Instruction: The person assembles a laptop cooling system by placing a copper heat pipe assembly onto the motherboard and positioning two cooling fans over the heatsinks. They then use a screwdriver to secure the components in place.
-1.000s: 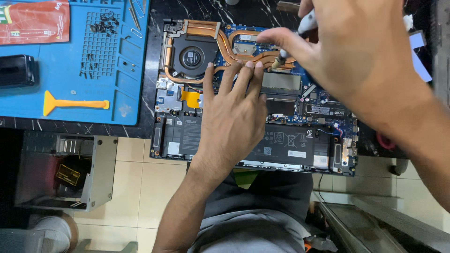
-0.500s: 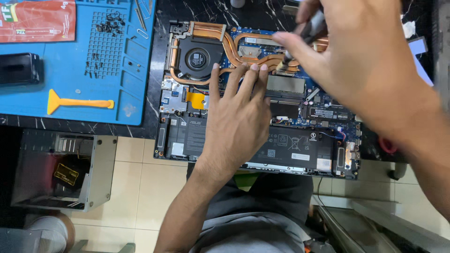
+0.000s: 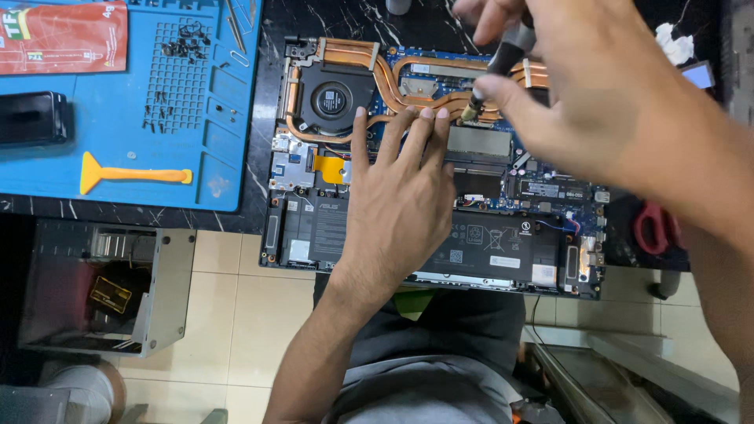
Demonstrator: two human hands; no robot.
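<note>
Presently: left hand flat, fingers spread, on opened laptop; right hand pinching screwdriver, tip on copper heat pipes; fan adjacent.

copper heat pipes, blue mat, orange pry tool

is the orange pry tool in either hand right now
No, the orange pry tool lies alone on the blue mat; the left hand rests on the laptop and the right hand holds a screwdriver.
</note>
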